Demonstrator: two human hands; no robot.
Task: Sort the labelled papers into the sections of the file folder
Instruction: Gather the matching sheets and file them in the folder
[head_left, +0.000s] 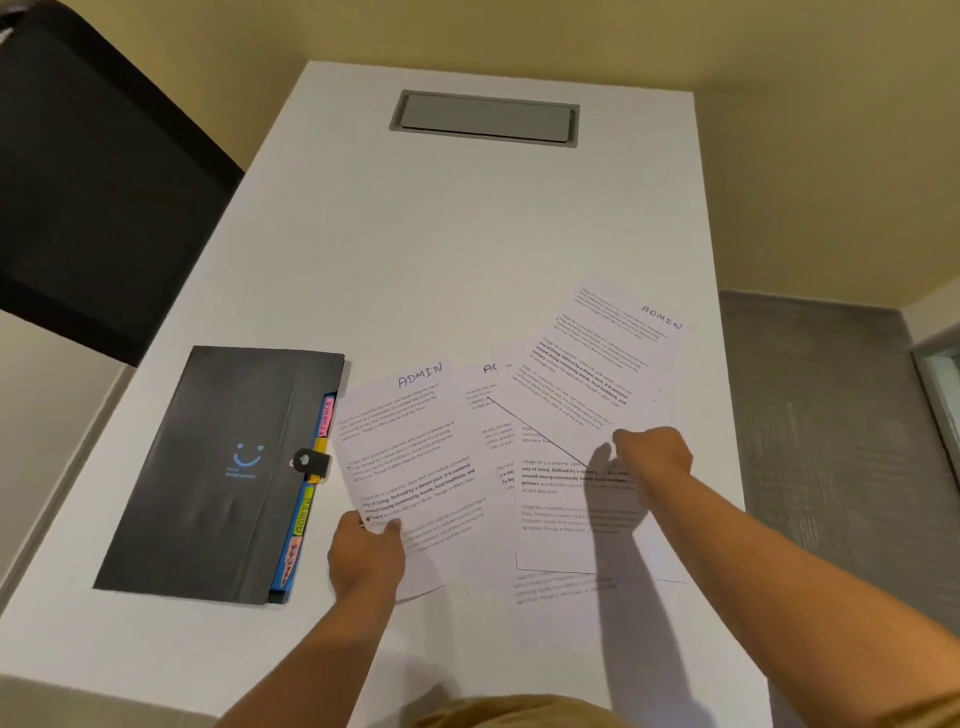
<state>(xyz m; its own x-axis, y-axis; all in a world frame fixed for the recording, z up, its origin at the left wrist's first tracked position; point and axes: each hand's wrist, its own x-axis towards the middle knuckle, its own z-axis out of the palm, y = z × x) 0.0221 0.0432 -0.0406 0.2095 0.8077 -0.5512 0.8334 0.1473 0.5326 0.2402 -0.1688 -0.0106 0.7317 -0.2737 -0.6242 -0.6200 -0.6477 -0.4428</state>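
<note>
A black file folder (218, 467) lies closed on the white table at the left, with coloured section tabs (306, 499) showing along its right edge. Several printed papers are spread to its right. My left hand (366, 556) pinches the lower edge of a sheet labelled ADMIN (415, 447). My right hand (654, 454) grips the lower edge of another sheet labelled ADMIN (597, 364), lifted and tilted above the rest. A third sheet (488, 410) between them shows only the letters "AD". More sheets (566, 525) lie under my right arm.
The white table (441, 249) has a grey recessed cable hatch (485, 118) at its far end. A black chair (93, 208) stands at the left. The table's right edge drops to grey carpet (831, 415).
</note>
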